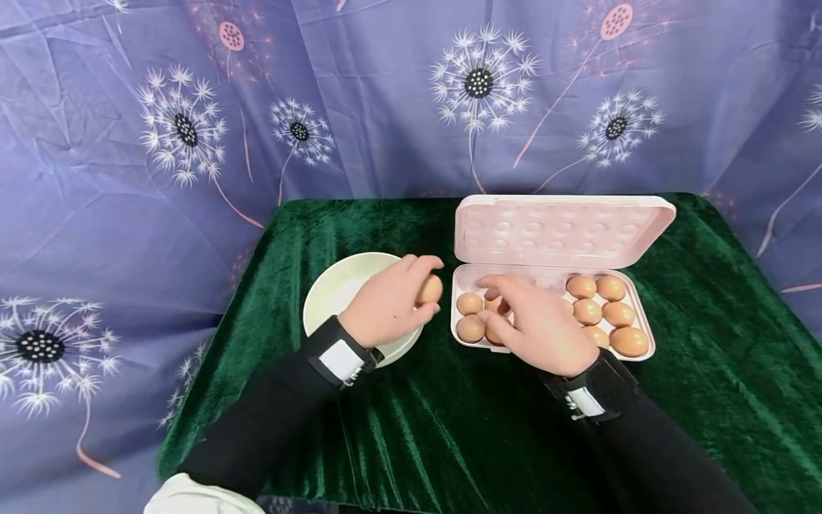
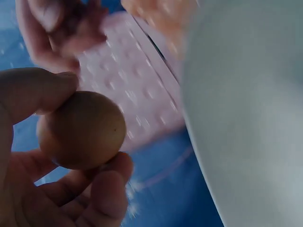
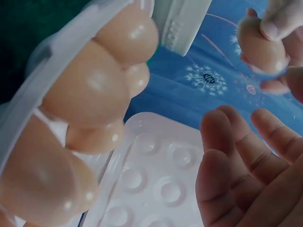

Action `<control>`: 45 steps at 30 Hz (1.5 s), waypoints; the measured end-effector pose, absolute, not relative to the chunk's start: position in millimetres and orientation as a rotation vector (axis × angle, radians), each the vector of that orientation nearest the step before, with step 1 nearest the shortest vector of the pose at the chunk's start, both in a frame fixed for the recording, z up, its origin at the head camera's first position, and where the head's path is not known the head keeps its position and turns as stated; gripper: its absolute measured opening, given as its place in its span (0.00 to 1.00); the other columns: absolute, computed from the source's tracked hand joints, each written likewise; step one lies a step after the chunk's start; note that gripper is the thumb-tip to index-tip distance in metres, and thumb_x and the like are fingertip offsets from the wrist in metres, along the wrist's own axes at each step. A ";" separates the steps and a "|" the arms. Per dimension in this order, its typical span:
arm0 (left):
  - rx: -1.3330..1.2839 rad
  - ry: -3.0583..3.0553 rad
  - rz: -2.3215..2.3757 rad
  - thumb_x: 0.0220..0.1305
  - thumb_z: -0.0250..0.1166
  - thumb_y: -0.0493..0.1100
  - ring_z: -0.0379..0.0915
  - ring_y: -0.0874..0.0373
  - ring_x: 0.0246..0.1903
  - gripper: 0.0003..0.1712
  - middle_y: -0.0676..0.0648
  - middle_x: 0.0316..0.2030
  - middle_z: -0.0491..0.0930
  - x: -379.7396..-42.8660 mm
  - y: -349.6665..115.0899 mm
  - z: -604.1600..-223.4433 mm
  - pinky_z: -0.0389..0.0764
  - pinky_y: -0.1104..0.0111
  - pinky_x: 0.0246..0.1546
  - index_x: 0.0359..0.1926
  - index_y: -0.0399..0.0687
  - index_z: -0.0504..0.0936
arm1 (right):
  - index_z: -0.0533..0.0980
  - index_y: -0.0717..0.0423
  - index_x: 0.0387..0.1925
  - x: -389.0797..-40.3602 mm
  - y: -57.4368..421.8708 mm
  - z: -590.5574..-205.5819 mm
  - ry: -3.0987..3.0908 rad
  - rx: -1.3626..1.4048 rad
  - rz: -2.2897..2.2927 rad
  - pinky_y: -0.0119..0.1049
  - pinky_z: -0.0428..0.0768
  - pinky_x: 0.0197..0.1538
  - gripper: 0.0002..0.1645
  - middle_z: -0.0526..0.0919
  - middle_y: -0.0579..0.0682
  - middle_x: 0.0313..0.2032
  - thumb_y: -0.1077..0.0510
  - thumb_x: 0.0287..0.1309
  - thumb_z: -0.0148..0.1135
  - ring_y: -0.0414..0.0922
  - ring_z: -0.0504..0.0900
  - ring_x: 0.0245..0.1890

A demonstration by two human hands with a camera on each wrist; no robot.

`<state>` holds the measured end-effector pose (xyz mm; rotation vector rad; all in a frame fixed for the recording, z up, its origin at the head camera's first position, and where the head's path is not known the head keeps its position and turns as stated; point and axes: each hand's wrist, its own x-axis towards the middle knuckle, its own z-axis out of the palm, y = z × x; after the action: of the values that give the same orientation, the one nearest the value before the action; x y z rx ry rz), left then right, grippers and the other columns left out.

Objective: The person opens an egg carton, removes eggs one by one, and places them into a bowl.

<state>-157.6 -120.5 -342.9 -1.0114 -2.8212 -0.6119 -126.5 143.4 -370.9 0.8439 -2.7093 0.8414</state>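
Note:
My left hand [image 1: 388,301] pinches a brown egg [image 1: 431,288] between thumb and fingers, above the right side of a pale round bowl [image 1: 321,294]. In the left wrist view the held egg [image 2: 83,130] shows nearly whole. My right hand [image 1: 546,327] hovers over a pink egg box [image 1: 646,341], its fingers loosely bent with nothing between them. The right wrist view shows those fingers [image 3: 218,137] apart from the eggs. Brown eggs [image 1: 619,314] sit in the box at both ends; my right hand hides part of the middle.
The box's dimpled lid [image 1: 552,243] stands raised at the back. Dark green velvet cloth [image 1: 411,428] covers the table. Behind it hangs a purple curtain [image 1: 385,86] with dandelion prints. The bowl stands to the left of the box.

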 end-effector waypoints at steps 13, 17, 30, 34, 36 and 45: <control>-1.230 -2.629 -0.659 0.58 0.70 0.45 0.71 0.59 0.46 0.36 0.50 0.50 0.74 -140.5 -62.1 -350.9 0.76 0.68 0.41 0.66 0.50 0.67 | 0.72 0.44 0.42 -115.9 139.0 -363.4 -2.683 0.850 0.941 0.33 0.76 0.28 0.14 0.76 0.38 0.28 0.45 0.64 0.67 0.35 0.75 0.25; -1.209 -2.631 -0.598 0.55 0.68 0.44 0.70 0.58 0.47 0.38 0.50 0.48 0.74 -141.1 -54.0 -354.4 0.77 0.68 0.37 0.67 0.50 0.66 | 0.71 0.44 0.40 -117.0 144.4 -362.9 -2.712 0.815 0.930 0.33 0.74 0.26 0.12 0.73 0.40 0.27 0.45 0.66 0.65 0.36 0.72 0.23; -1.183 -2.718 -0.510 0.62 0.69 0.48 0.74 0.60 0.43 0.42 0.50 0.53 0.77 -146.5 -53.6 -368.0 0.78 0.67 0.29 0.74 0.50 0.63 | 0.72 0.41 0.48 -137.5 182.2 -369.8 -2.908 0.669 0.810 0.38 0.76 0.31 0.12 0.77 0.40 0.32 0.43 0.69 0.60 0.38 0.76 0.27; -1.185 -2.740 -0.499 0.62 0.66 0.45 0.74 0.60 0.38 0.40 0.51 0.50 0.77 -145.8 -55.5 -368.6 0.76 0.67 0.27 0.74 0.49 0.64 | 0.71 0.45 0.49 -154.9 204.8 -368.4 -2.994 0.573 0.669 0.42 0.75 0.33 0.12 0.79 0.44 0.32 0.46 0.70 0.58 0.42 0.76 0.27; -1.191 -2.745 -0.500 0.62 0.65 0.44 0.73 0.61 0.36 0.38 0.52 0.47 0.76 -145.2 -56.2 -369.2 0.75 0.68 0.27 0.73 0.49 0.65 | 0.71 0.48 0.50 -161.5 214.4 -366.7 -3.040 0.542 0.613 0.44 0.73 0.33 0.13 0.78 0.46 0.33 0.48 0.70 0.58 0.44 0.76 0.28; -1.193 -2.748 -0.487 0.60 0.65 0.42 0.69 0.61 0.31 0.37 0.53 0.40 0.73 -143.4 -56.8 -372.0 0.70 0.70 0.23 0.71 0.50 0.67 | 0.72 0.53 0.47 -180.1 226.9 -371.1 -3.158 0.498 0.455 0.49 0.74 0.37 0.11 0.81 0.51 0.35 0.52 0.69 0.59 0.49 0.80 0.33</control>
<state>-143.4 -56.8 -372.0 -1.1931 -2.7478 -0.4866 -180.1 226.9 -371.1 0.4980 -3.1585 0.4551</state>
